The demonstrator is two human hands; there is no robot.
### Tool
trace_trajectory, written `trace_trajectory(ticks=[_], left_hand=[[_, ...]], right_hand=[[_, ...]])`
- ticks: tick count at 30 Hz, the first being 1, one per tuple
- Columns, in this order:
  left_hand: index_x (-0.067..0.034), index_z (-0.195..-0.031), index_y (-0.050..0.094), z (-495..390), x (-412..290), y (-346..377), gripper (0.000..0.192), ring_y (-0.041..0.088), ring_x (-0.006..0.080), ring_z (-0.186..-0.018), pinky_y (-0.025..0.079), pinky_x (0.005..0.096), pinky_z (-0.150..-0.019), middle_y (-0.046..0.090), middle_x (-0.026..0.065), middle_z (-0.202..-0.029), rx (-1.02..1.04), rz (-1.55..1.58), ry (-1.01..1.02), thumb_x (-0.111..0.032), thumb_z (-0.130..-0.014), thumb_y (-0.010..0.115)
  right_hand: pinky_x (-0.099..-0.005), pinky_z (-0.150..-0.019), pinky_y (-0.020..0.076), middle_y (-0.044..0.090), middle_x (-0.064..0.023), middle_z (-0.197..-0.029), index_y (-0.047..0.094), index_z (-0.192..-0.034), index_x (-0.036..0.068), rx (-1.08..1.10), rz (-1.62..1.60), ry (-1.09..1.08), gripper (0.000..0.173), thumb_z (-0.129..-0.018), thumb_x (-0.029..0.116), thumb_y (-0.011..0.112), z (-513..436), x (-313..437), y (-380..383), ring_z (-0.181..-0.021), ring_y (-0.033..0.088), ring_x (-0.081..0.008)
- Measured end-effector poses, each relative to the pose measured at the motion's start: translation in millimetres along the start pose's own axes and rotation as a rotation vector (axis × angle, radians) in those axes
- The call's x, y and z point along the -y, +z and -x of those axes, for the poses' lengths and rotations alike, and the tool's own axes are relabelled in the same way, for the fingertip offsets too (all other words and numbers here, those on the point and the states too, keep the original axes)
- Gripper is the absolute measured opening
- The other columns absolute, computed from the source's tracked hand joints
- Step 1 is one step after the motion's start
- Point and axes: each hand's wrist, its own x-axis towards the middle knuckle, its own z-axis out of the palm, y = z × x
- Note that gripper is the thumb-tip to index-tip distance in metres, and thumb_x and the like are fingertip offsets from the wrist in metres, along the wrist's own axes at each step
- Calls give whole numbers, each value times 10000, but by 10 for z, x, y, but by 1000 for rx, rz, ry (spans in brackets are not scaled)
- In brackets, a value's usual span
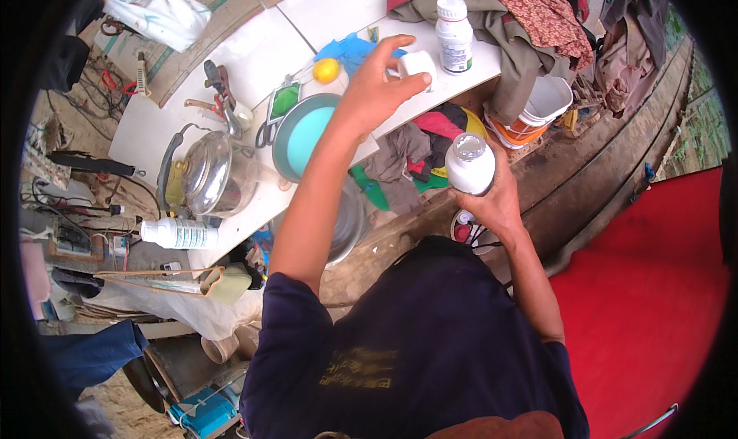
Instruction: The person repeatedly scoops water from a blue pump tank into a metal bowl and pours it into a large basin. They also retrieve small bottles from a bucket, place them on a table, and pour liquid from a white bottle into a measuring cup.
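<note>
My right hand grips a white plastic bottle upright, in front of the table edge. Its mouth is uncapped, with silvery foil around the rim. My left hand, over the table edge, has its thumb against a white cap; the index finger is raised, and the other fingers are partly hidden. Just beyond the cap, a capped white bottle with a printed label stands on the white tabletop.
A basin with turquoise contents, yellow round object, blue plastic bag and lidded metal pot are on the left. Another labelled bottle lies near the pot. Cloth overhangs the table beside a bucket.
</note>
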Motion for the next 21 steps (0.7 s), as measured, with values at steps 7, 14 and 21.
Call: trace_trajectory(ticks=[7,14,21], left_hand=[[-48,-1210,635,-322,1237,554,476,655,280,-1034,504,381,-949,656,164,-1180,-285,-295,-69,-246,-810,800],[-19,-1186,644,-225,1668,683,488,641,388,-1101,494,468,-1009,635,213,-1209,-379,-714,134,-156,-754,823],[-23,-1323,613,699,611,722,505,599,309,-1234,493,384,-1025,558,210,-1394,-23,233,33,-53,-838,748]], right_hand=[[-391,-1040,499,640,-165,-1293,437,-1434,8,-15,-152,-13,949,-635,150,928,63,-20,-149,-1212,636,-262],[-381,-1042,495,642,-161,-1287,436,-1430,2,-35,-133,-28,935,-637,134,914,96,-58,-312,-1208,636,-253],[-387,-1022,512,656,-161,-1268,460,-1422,24,-7,-25,-105,917,-637,150,916,60,43,-349,-1197,652,-265]])
